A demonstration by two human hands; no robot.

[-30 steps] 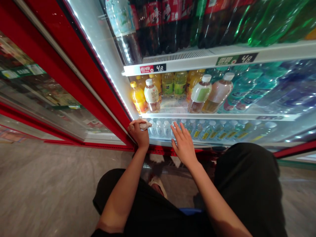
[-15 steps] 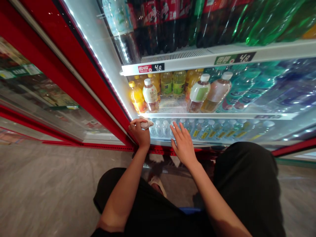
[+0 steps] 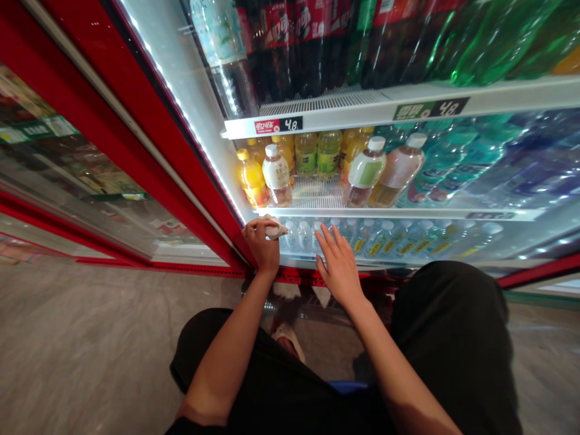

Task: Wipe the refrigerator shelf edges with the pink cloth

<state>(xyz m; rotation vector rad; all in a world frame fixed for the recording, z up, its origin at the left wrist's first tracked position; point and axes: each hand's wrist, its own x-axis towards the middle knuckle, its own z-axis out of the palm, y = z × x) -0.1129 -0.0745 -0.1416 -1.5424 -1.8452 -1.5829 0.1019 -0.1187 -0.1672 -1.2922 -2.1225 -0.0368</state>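
My left hand (image 3: 263, 244) is closed around a crumpled whitish cloth (image 3: 275, 229) at the lower left corner of the drinks fridge. The cloth sits just below the front edge of the middle shelf (image 3: 317, 212). To its right, my right hand (image 3: 338, 260) is spread with fingers stretched out, in front of the bottom row of small clear water bottles (image 3: 387, 235). Whether its fingertips touch the fridge or a bottle, I cannot tell. Above my left hand stand a yellow drink bottle (image 3: 252, 180) and a white-labelled tea bottle (image 3: 277, 175).
The red door frame (image 3: 181, 145) slants along the left, beside a second glass-fronted cabinet (image 3: 109, 163). An upper shelf edge (image 3: 344, 112) carries price tags, with large cola bottles (image 3: 308, 54) above. My knees (image 3: 453, 326) flank the lower fridge edge; the grey floor (image 3: 90, 344) lies below.
My left hand and the cloth have shifted slightly to the right along the shelf edge. My right hand has barely moved, staying spread.
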